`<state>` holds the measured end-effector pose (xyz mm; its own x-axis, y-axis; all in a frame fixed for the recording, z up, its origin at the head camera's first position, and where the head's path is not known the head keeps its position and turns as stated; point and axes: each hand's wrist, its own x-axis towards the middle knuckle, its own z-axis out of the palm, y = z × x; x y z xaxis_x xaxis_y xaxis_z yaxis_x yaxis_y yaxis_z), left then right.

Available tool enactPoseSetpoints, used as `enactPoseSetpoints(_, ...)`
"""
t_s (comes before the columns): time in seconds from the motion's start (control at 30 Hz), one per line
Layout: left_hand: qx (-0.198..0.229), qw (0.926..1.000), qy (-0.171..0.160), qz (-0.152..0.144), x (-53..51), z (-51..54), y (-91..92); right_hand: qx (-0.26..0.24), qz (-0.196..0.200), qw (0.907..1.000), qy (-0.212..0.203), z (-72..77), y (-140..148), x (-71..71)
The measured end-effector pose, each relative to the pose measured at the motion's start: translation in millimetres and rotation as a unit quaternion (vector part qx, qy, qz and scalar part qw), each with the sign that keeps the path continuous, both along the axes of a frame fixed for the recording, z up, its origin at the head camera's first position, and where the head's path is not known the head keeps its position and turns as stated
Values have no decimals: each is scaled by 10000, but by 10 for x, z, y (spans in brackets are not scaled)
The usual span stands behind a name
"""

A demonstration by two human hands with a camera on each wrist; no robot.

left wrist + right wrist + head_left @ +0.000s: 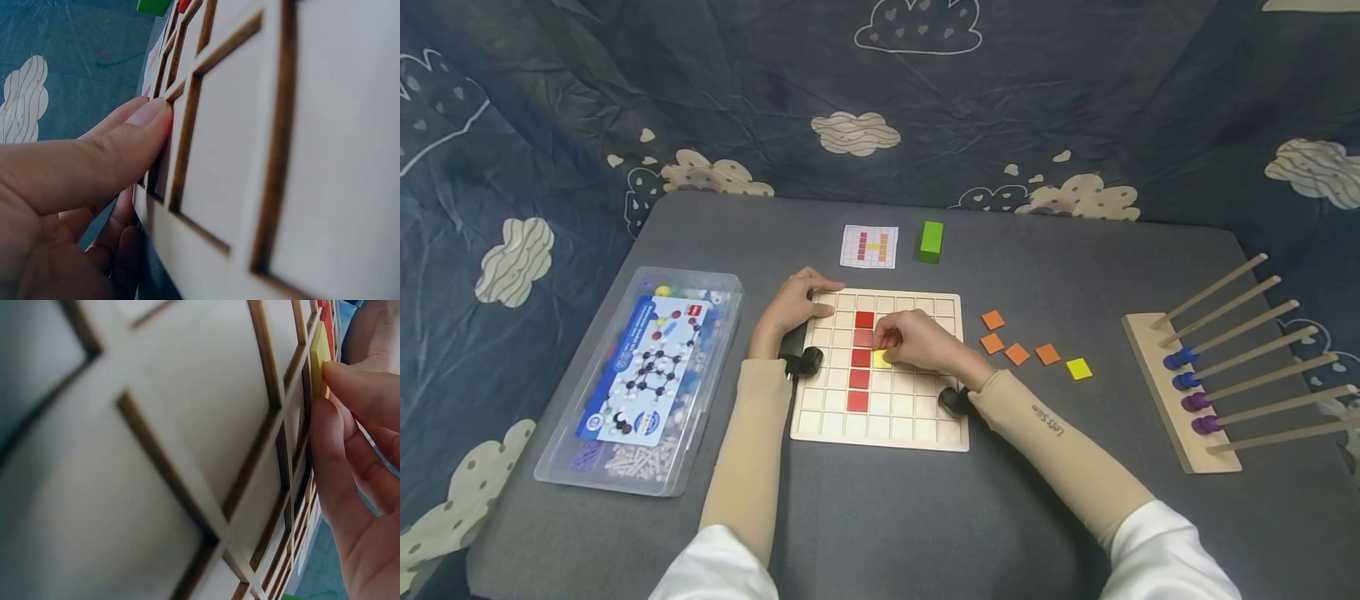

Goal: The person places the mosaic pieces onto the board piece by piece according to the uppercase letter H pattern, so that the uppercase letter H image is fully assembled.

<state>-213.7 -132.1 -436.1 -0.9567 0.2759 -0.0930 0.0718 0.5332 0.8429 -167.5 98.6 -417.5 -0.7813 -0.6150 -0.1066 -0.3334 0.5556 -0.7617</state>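
A pale wooden grid board (880, 429) lies on the table with a column of red square tiles (860, 357) set in its cells. My right hand (917, 340) pinches a yellow square tile (320, 359) between thumb and finger. In the head view this yellow tile (882, 359) is just right of the middle red tile, partly covered by the fingers. At the board's upper left corner rests my left hand (793, 304), its index finger along the top edge. The left thumb (150, 114) lies on the board's face near the edge; the other fingers are partly hidden.
Several orange tiles (1017, 354) and a yellow tile (1079, 368) lie right of the board. Behind it are a pattern card (869, 247) and a green block (931, 242). A clear plastic case (700, 450) stands left, a peg rack (1180, 417) right.
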Motion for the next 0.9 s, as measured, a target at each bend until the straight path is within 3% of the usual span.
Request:
enactPoseSetpoints(0.23,-8,10000,8,3,-8,12,-5,-113,-78,9999,-98,9,59,10)
enactPoseSetpoints(0.43,-14,10000,-58,0,-6,-1,-11,-648,-236,9968,-410,45,263,19)
enactPoseSetpoints(0.67,-57,10000,-68,-32,5,-3,-13,-1433,-776,9817,-990,103,773,49)
enactPoseSetpoints(0.8,-21,9999,-88,-55,10,2,-13,-1453,-1265,9734,-1239,115,1115,115)
enactPoseSetpoints(0.9,-3,9999,-93,-69,10,2,-15,-1267,-1662,9708,-1182,99,1363,187)
